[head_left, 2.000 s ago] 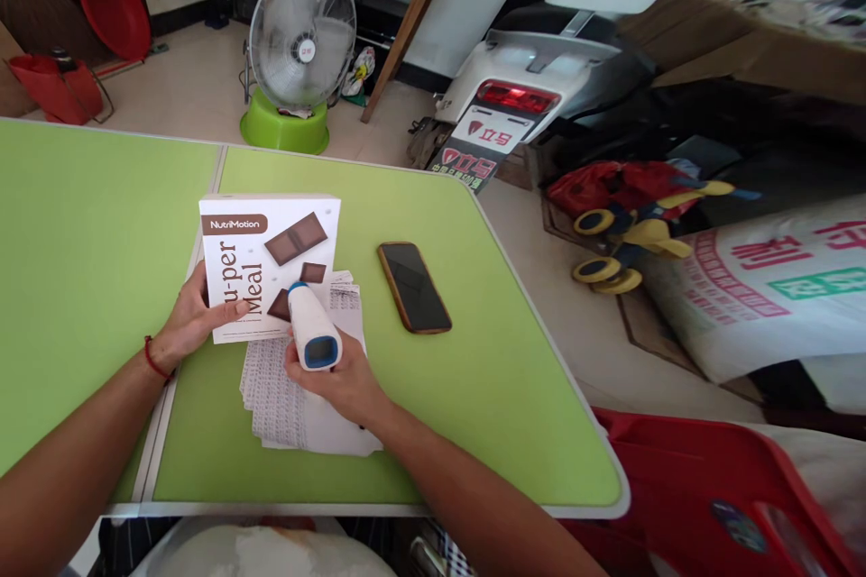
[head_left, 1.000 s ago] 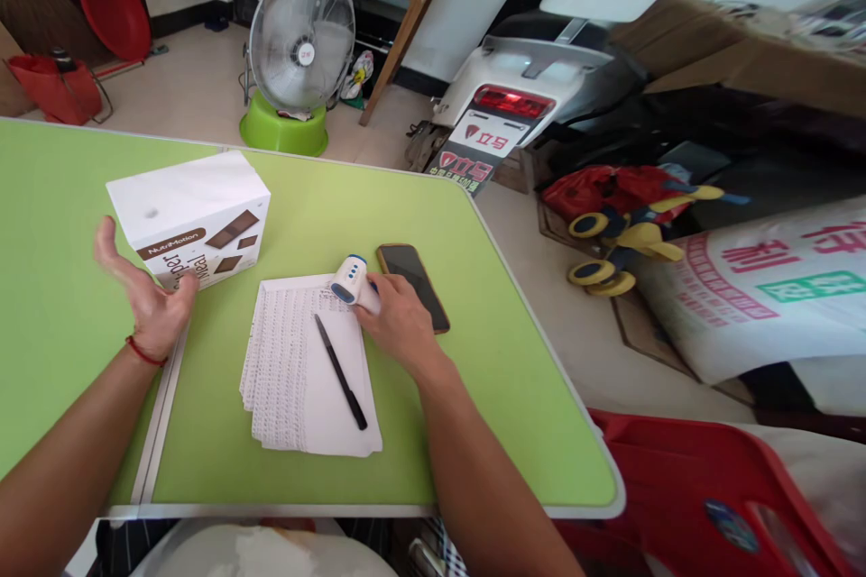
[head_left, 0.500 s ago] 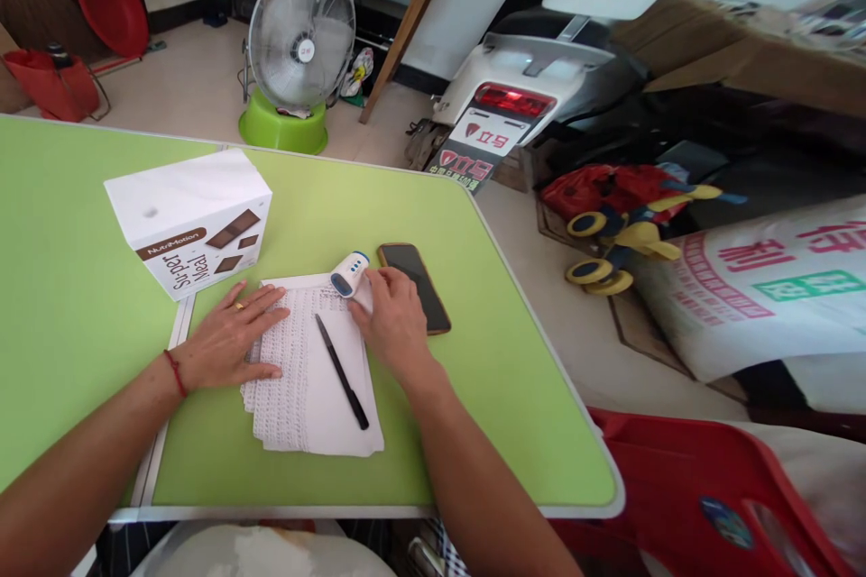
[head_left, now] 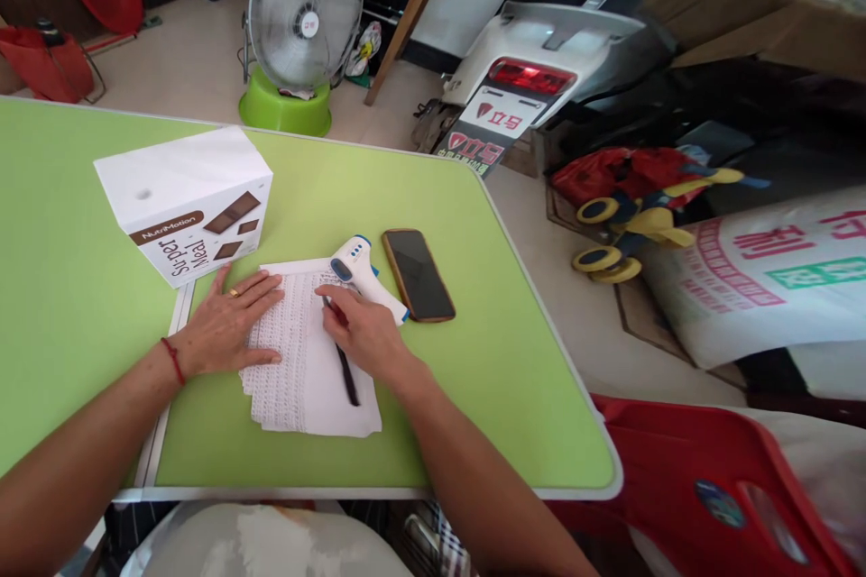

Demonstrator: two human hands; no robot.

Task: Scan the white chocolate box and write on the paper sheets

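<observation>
My left hand [head_left: 234,325] lies flat with its fingers spread, pressing on the left side of the paper sheets [head_left: 288,388], which are covered in handwriting on their left part. My right hand [head_left: 362,329] is over the sheets' right side, thumb and fingers closed around the upper end of a black pen [head_left: 347,374]. The pen lies slanted across the blank part of the top sheet. Just beyond the right hand, a white and blue infrared thermometer [head_left: 365,270] rests across the sheets' top right corner. A dark smartphone [head_left: 419,275] lies to its right.
A white box [head_left: 189,198] stands on the green table [head_left: 325,189] at the back left. Beyond the table are a fan [head_left: 304,18] on a green stool, a white scooter [head_left: 528,63] and a toy tricycle [head_left: 622,225]. A red chair [head_left: 683,460] is at the right.
My right hand has let go of the thermometer, which now lies beside the phone, and has moved left onto the pen. My left hand stays on the sheets. The view has tilted down slightly.
</observation>
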